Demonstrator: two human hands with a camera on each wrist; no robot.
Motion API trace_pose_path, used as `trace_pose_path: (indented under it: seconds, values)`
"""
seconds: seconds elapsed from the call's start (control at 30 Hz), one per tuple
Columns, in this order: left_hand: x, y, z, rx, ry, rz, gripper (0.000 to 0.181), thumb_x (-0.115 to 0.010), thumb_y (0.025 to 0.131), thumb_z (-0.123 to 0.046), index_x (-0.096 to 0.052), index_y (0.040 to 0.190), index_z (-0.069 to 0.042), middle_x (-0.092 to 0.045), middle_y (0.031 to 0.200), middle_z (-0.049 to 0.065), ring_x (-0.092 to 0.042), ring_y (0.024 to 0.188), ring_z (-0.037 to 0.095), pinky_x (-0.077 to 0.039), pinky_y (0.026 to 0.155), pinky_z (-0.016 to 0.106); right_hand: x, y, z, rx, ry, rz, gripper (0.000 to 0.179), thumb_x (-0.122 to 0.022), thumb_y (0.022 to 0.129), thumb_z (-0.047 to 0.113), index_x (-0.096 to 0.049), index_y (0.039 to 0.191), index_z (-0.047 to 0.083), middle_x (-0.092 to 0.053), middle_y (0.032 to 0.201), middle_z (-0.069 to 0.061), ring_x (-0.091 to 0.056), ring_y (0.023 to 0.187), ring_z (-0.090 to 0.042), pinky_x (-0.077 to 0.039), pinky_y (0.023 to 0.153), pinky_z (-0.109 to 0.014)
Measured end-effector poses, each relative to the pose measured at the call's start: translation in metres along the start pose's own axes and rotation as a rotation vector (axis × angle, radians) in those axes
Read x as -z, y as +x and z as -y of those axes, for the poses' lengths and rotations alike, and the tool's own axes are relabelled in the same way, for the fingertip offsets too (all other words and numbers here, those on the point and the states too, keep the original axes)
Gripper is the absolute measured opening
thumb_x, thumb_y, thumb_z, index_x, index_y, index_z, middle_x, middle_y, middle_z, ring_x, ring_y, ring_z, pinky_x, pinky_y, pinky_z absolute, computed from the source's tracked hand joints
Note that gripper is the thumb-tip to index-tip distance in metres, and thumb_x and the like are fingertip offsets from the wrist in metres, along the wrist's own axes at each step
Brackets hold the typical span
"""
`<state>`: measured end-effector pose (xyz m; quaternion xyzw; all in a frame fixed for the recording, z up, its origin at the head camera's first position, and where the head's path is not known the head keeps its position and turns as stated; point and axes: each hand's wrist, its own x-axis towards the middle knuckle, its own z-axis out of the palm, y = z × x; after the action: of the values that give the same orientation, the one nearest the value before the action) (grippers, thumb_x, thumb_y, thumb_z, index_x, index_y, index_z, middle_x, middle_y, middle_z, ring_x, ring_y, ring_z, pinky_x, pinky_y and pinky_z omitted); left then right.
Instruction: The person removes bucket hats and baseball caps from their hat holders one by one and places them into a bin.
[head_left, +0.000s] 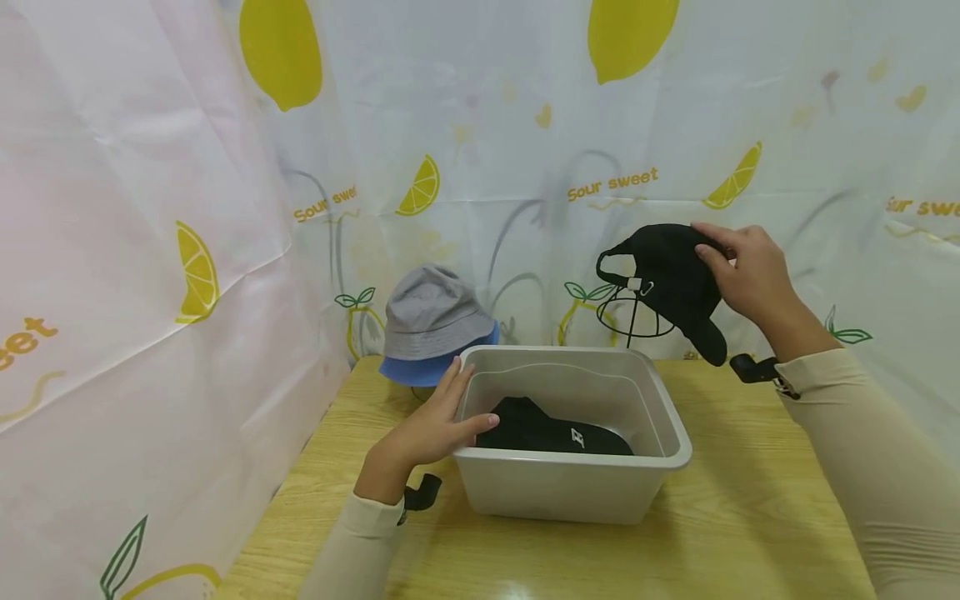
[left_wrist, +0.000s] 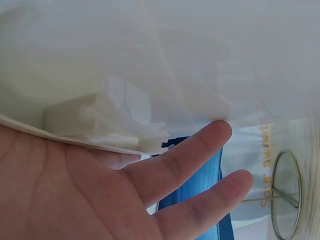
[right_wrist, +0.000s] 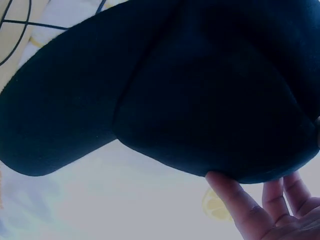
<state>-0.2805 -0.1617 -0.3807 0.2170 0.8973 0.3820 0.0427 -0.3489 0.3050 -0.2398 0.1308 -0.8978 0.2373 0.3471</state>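
My right hand (head_left: 750, 271) pinches the crown of a black baseball cap (head_left: 671, 271) between thumb and fingers. The cap is tilted, its brim pointing down to the right, its back strap to the left. In the right wrist view the fingertips press the edge of the dark cap (right_wrist: 215, 100). Just below the cap is the round top of a black wire hat stand (head_left: 637, 325). My left hand (head_left: 431, 425) rests on the left rim of a beige plastic bin (head_left: 555, 487), fingers extended along its outside (left_wrist: 190, 155). Another black cap (head_left: 543, 429) with a white logo lies inside.
A grey bucket hat (head_left: 435, 312) sits over a blue hat (head_left: 427, 362) on a stand at the back left, close to the bin. The wooden table (head_left: 750, 492) meets a lemon-print sheet (head_left: 487, 108) behind and at the left.
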Motion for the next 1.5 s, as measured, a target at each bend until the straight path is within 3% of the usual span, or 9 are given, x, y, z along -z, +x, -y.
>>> trace_pose_path:
  seconds: [0.73, 1.5]
  values:
    - [0.003, -0.001, -0.005, -0.009, 0.005, -0.001, 0.105, -0.062, 0.092, -0.071, -0.007, 0.169, -0.023, 0.012, 0.175, 0.001, -0.008, 0.161, 0.029, -0.023, 0.125, 0.058, 0.010, -0.001, 0.040, 0.077, 0.079, -0.052, 0.041, -0.057, 0.108, 0.025, -0.060, 0.148, 0.023, -0.059, 0.119, -0.026, -0.054, 0.111, -0.042, -0.039, 0.086, -0.059]
    - [0.001, -0.001, -0.003, 0.000, 0.019, -0.003, 0.105, -0.061, 0.092, -0.071, -0.009, 0.169, -0.022, 0.011, 0.175, 0.002, -0.009, 0.161, 0.030, -0.024, 0.124, 0.059, 0.014, -0.007, 0.071, 0.173, 0.125, -0.129, 0.041, -0.066, 0.103, 0.019, -0.066, 0.143, 0.026, -0.065, 0.111, -0.020, -0.055, 0.109, -0.035, -0.035, 0.079, -0.042]
